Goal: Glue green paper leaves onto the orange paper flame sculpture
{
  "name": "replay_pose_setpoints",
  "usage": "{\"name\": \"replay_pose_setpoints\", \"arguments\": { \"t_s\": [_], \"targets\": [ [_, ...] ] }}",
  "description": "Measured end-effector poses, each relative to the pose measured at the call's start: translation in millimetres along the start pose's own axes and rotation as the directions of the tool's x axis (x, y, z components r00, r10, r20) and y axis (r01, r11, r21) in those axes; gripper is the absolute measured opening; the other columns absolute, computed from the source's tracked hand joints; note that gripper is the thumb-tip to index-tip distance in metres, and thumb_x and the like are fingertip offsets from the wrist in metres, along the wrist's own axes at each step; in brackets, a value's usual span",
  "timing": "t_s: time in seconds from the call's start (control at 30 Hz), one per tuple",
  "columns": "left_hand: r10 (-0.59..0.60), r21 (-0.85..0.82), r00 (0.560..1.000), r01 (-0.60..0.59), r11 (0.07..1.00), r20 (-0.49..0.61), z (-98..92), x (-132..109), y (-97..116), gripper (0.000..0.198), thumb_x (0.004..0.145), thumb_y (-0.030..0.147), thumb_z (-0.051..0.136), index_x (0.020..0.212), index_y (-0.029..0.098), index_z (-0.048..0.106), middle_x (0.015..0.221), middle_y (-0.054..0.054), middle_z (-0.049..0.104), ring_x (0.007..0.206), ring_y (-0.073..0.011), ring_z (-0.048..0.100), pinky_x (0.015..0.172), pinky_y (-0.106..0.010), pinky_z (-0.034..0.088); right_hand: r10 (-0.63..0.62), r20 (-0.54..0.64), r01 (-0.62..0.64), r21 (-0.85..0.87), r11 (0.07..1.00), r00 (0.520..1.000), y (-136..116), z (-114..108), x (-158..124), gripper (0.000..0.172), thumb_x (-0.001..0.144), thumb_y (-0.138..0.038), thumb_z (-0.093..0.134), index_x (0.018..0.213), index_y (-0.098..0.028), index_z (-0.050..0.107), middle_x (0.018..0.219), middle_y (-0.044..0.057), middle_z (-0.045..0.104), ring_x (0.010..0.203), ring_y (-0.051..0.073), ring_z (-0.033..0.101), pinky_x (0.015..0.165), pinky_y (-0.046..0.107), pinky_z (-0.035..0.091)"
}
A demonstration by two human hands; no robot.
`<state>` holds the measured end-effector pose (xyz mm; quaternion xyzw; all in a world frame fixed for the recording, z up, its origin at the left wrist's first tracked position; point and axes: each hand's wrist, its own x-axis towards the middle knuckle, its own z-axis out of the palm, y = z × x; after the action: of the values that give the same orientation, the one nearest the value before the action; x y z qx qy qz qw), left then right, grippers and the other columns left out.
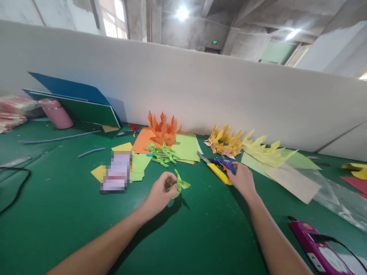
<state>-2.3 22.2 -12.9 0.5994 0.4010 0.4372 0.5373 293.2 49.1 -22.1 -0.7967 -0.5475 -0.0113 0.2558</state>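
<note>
pinching a green paper piece [180,184] in the left hand [161,193], with fingertips closed

with the right hand [241,178] half curled, seems to touch a blue glue gun [220,160], cannot tell if gripped; beside that thumb, a yellow cutter [218,173]; beyond the left hand, green paper leaves [159,154]

Pink bottle [58,115] standing before green board [88,114]; blue board [74,88] behind, near white partition [186,82] at back of counter [71,229]. Red-and-white bundle [13,114] at far left, too blurred to name. Phone [116,173] lying flat, screen pixelated. Black cable [28,182] at left edge. Magenta device [305,238] at lower right, cord attached. Beyond partition: lit ceiling lamp [182,13], green sign [215,42].
</note>
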Motion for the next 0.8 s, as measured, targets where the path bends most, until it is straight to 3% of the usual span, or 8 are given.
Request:
{"name": "replay_pose_setpoints", "arguments": {
  "t_s": [0.17,0.3,0.47,0.53,0.57,0.63,0.67,0.8],
  "targets": [
    [-0.084,-0.150,0.996,0.083,0.985,0.002,1.0,1,2,0.028,0.063,0.023,0.062,0.088,0.019,0.051,0.077,0.002,0.053,0.068,-0.0119,0.054,0.065,-0.027,0.043,0.070,0.039,-0.070,0.003,0.998,0.997,4,5,0,0.031,0.068,-0.021,0.057,0.095,-0.009,0.065,0.089,0.015,0.068,0.084,0.027,0.062,0.073,0.033,0.044],
    [-0.137,-0.189,0.990,0.142,0.972,0.037,1.3,-1,9,0.025,0.065,0.024,0.061,0.088,0.020,0.054,0.079,0.001,0.056,0.068,-0.0121,0.056,0.067,-0.028,0.045,0.072,0.016,-0.073,0.054,0.996,0.997,5,5,0,0.021,0.068,-0.020,0.052,0.082,-0.013,0.067,0.077,0.011,0.066,0.076,0.024,0.061,0.068,0.030,0.042],
    [-0.169,-0.184,0.985,0.172,0.968,0.033,0.2,-3,14,0.018,0.068,0.024,0.055,0.085,0.021,0.053,0.080,0.000,0.061,0.069,-0.0121,0.056,0.065,-0.027,0.043,0.121,-0.087,-0.101,0.205,0.974,0.989,0,-8,-2,0.032,0.071,-0.029,0.049,0.097,-0.013,0.057,0.086,0.012,0.064,0.075,0.024,0.060,0.062,0.033,0.044],
    [-0.174,-0.159,0.984,0.176,0.971,0.026,-1.0,-2,12,0.017,0.068,0.022,0.052,0.085,0.022,0.052,0.080,0.000,0.062,0.068,-0.0127,0.055,0.064,-0.028,0.042,0.142,-0.094,-0.100,0.352,0.930,0.986,-6,-17,-7,0.038,0.073,-0.035,0.049,0.105,-0.016,0.048,0.087,0.010,0.064,0.068,0.021,0.061,0.056,0.031,0.045],
    [-0.175,-0.147,0.984,0.175,0.973,0.015,-1.9,-1,11,0.017,0.067,0.021,0.051,0.084,0.022,0.053,0.079,0.000,0.062,0.067,-0.0131,0.055,0.063,-0.028,0.042,0.141,-0.074,-0.093,0.455,0.886,0.987,-11,-21,-11,0.040,0.073,-0.039,0.049,0.107,-0.018,0.043,0.085,0.007,0.064,0.063,0.018,0.060,0.052,0.029,0.045],
    [-0.172,-0.145,0.985,0.169,0.975,-0.006,-4.3,0,7,0.020,0.065,0.018,0.047,0.083,0.023,0.054,0.075,0.001,0.058,0.066,-0.0136,0.054,0.061,-0.028,0.042,0.127,0.053,-0.118,0.803,0.585,0.990,-23,-30,-24,0.048,0.066,-0.044,0.061,0.102,-0.023,0.038,0.076,0.000,0.064,0.057,0.015,0.059,0.048,0.025,0.045],
    [-0.161,-0.158,0.987,0.157,0.975,-0.011,-5.6,0,6,0.020,0.064,0.017,0.046,0.082,0.023,0.055,0.073,0.001,0.056,0.065,-0.0134,0.054,0.060,-0.028,0.041,0.104,0.125,-0.159,0.872,0.464,0.987,-30,-34,-31,0.050,0.061,-0.044,0.068,0.096,-0.025,0.038,0.071,-0.003,0.063,0.054,0.014,0.057,0.045,0.023,0.042],
    [-0.081,-0.181,0.997,0.078,0.980,-0.007,-9.6,1,7,0.013,0.065,0.021,0.051,0.077,0.021,0.057,0.071,0.002,0.052,0.063,-0.0118,0.049,0.060,-0.027,0.041,-0.021,0.335,-0.316,0.907,0.280,0.942,-54,-42,-61,0.036,0.062,-0.044,0.070,0.075,-0.021,0.046,0.054,-0.006,0.055,0.046,0.009,0.048,0.040,0.018,0.034]
  ]
}}
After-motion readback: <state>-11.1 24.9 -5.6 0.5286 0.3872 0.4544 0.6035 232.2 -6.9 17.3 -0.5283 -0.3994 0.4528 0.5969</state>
